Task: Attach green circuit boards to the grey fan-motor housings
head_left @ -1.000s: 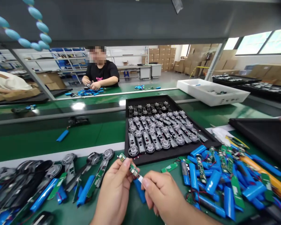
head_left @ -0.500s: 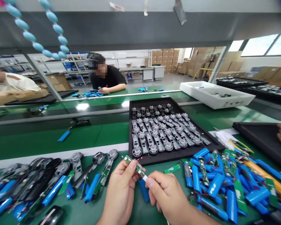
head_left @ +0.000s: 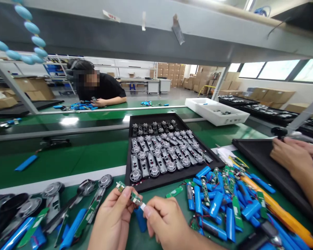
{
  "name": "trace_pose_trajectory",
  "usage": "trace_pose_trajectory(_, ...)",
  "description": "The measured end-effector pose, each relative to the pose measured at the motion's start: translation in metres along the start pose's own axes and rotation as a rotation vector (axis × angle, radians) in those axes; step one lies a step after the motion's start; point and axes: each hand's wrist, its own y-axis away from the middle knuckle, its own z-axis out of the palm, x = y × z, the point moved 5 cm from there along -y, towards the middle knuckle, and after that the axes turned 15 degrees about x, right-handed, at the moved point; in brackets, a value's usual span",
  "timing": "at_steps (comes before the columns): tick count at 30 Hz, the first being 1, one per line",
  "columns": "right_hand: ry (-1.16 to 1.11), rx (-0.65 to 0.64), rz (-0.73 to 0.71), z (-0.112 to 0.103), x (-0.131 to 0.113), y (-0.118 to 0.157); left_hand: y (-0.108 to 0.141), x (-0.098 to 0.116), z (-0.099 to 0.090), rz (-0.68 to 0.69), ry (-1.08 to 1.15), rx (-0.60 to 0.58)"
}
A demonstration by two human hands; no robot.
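1. Left hand [head_left: 114,215]: thumb and fingers pinched on circuit board [head_left: 134,198]; thumb covers the board's middle, lower fingers partly hidden behind it
2. Right hand [head_left: 167,220]: thumb and forefinger closed on white connector [head_left: 142,206]; its rear end hidden in the grip
3. Connector's metal tip seems to meet the board's near end, too small to be sure it's seated
4. Board: narrow, green, yellowish digits-like patch at far end, small metal parts at near end; held tilted above the green bench, in front of black tray [head_left: 156,119]
5. Blue battery [head_left: 141,220] under the hands, partly covered by them
6. Tray has rows of silver parts [head_left: 153,170] with round ends; far rows small, hard to make out
7. Right: pile of blue batteries [head_left: 216,205] with green boards mixed in, many overlapping; orange tube [head_left: 284,211] beside it
8. Left: heap of round-ended parts [head_left: 52,189], cut off by frame edge
9. Far right: co-worker's hand [head_left: 292,156] over another black tray, cut off at frame edge
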Motion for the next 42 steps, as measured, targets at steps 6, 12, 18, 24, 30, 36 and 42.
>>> trace_pose_trajectory(6,0.091,0.025,-0.077,0.002,0.006,0.0,-0.001,-0.003,-0.002,0.004,-0.021,0.02)
trace_pose_trajectory(12,0.094,0.007,-0.186,0.004,0.003,0.005,0.0,-0.004,-0.002,0.052,-0.099,-0.075)
trace_pose_trajectory(18,0.006,-0.057,-0.189,0.005,0.001,0.008,0.0,-0.005,-0.003,0.099,-0.171,-0.127)
trace_pose_trajectory(24,-0.043,-0.069,-0.098,0.01,0.012,0.012,-0.002,-0.012,-0.007,0.133,-0.173,-0.127)
trace_pose_trajectory(30,-0.031,-0.064,-0.052,0.01,0.017,0.011,-0.001,-0.018,-0.009,0.162,-0.177,-0.144)
trace_pose_trajectory(36,-0.02,-0.088,-0.016,0.01,0.017,0.008,-0.002,-0.015,-0.01,0.2,-0.259,-0.162)
trace_pose_trajectory(42,0.032,-0.102,0.043,0.012,0.022,0.007,0.008,-0.006,0.0,0.324,-0.425,-0.238)
